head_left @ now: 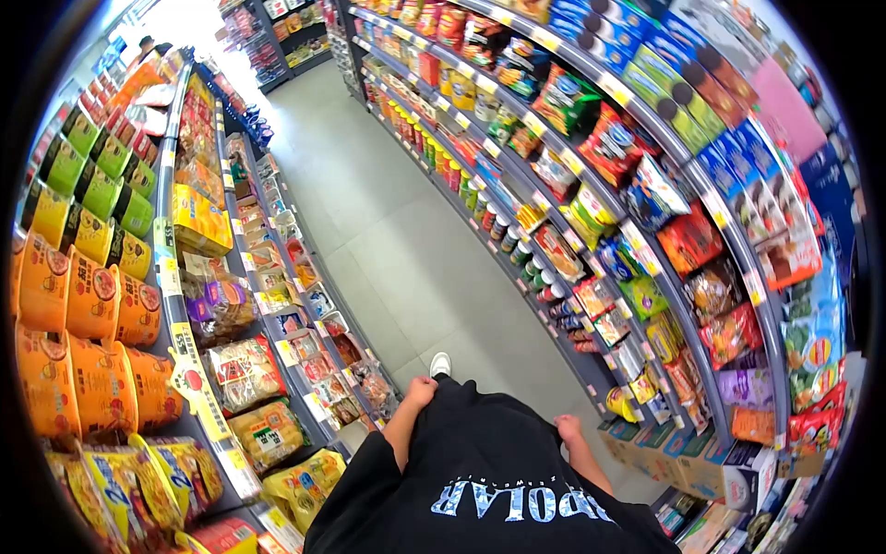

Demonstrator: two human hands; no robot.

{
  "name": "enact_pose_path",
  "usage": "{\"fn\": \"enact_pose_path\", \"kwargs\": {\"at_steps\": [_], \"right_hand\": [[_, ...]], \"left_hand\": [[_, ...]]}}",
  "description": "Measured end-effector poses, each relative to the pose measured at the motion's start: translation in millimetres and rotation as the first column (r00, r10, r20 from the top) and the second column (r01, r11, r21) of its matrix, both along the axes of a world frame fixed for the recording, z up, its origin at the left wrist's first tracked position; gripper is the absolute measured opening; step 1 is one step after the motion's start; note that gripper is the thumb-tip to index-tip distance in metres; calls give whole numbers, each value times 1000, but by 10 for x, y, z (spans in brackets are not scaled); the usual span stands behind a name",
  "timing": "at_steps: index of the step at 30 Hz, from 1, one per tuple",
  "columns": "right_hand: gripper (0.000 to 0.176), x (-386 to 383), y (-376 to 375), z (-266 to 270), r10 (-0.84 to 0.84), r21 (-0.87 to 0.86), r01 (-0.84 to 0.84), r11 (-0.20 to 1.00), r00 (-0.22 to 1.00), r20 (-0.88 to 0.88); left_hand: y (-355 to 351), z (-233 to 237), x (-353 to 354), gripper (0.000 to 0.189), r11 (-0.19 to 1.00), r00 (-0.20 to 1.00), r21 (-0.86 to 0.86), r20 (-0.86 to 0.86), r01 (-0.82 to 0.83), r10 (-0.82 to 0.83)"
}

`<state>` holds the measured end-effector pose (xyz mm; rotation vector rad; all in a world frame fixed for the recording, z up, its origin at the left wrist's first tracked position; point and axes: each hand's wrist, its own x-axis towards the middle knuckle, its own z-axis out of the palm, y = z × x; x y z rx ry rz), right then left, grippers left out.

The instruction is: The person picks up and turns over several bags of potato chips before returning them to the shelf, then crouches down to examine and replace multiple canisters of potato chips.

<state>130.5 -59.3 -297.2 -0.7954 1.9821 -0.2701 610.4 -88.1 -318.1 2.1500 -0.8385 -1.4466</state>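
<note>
The aisle is narrow, and the likeliest trouble is a snag. The open cardboard boxes stand on the floor at the lower right of the frame, just beside the right hand, and a swinging arm or a careless step could knock them. On the other side, the packets on the low shelf hang near the left elbow and could be brushed off.

Both hands sit low in the frame at the hem of the black shirt, which fills the bottom centre above one white shoe. The left hand is bent at the wrist, its fingers curled shut on the cloth. The right hand rests against the shirt's edge with the arm hanging down. Its fingers are hidden, so their state cannot be told.
</note>
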Motion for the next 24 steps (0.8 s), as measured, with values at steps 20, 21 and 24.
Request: {"fn": "enact_pose_path", "kwargs": {"at_steps": [20,21,24], "right_hand": [[16,1354,-1983,-156,445,-21,-447,894,894,-52],[16,1360,-2075,-261,407,-35,-408,912,913,-15],[12,1325,-2613,-503,345,-128,-339,932,938,28]], "left_hand": [[-500,-86,920,34,935,979,346,155,75,-136],[-504,-131,938,34,945,978,322,172,58,-119],[-774,0,970,35,970,963,236,240,62,-120]]}}
